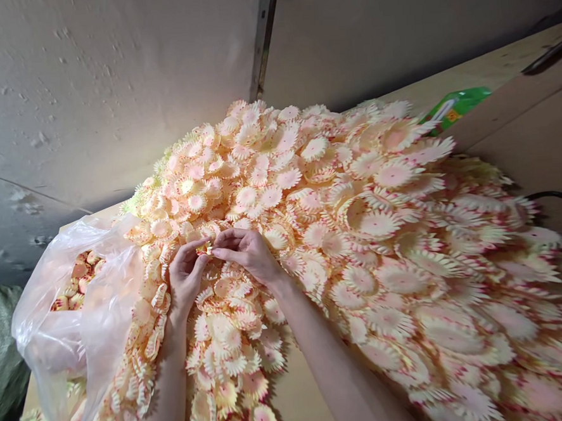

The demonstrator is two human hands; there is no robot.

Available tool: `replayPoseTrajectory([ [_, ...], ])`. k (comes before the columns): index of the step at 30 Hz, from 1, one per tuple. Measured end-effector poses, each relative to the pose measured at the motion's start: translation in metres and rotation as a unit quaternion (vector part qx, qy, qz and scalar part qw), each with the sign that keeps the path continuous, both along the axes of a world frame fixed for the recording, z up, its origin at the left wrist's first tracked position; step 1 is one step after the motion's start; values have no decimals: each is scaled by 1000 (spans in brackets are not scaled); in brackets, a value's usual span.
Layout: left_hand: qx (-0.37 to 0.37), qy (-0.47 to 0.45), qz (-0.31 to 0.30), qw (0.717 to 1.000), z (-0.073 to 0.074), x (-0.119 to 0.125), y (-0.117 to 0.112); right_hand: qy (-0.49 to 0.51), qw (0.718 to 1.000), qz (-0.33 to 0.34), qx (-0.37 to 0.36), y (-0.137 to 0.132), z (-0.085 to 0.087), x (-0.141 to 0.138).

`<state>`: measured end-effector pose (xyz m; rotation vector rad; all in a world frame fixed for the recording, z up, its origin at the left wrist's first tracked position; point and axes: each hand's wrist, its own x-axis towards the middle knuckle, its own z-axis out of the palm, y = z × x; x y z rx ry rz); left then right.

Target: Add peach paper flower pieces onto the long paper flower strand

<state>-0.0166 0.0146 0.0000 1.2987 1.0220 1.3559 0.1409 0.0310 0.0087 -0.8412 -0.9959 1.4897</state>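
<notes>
Running right across the top of the frame, we've got grey wall panels, with a dark upright strip splitting them. Below that comes the pale tabletop, showing bare at bottom centre and otherwise almost buried! And what buries it: a huge heap of frilled discs, cream and pink with red-tipped edges, sprawling from the centre to the lower right, blurring towards that corner.

Over to the left now, the big container here: a translucent plastic bag, crumpled and slumped against the edge of the heap. Pale shapes show near its lower end; inside it or behind, I can't tell. At the left edge sits some dark green fabric.

Now to the middle, where both hands are busy, fingers bent and fingertips nearly meeting: left hand pinching between thumb and finger, right hand pinching from the other side. Upper right, a green packet lies behind the heap, its contents hidden.

Back to the bag: small rounded pieces, yellowish and red, cluster together inside its upper part. And smallest of all, a yellow, red-edged frilled piece, gripped between those fingertips just above the heap!
</notes>
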Motion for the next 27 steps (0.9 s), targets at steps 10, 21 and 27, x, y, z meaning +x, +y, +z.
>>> replayPoseTrajectory([
  [10, -3, 27, 76, 997, -1, 1, 0, 2, 1000, -19, -15, 1, -4, 0],
  [21, -27, 57, 82, 995, 6, 5, -1, -16, 1000, 9, -13, 1, -7, 0],
  [27, -6, 37, 79, 996, 5, 5, 0, -42, 999, -1, -1, 1, -2, -1],
])
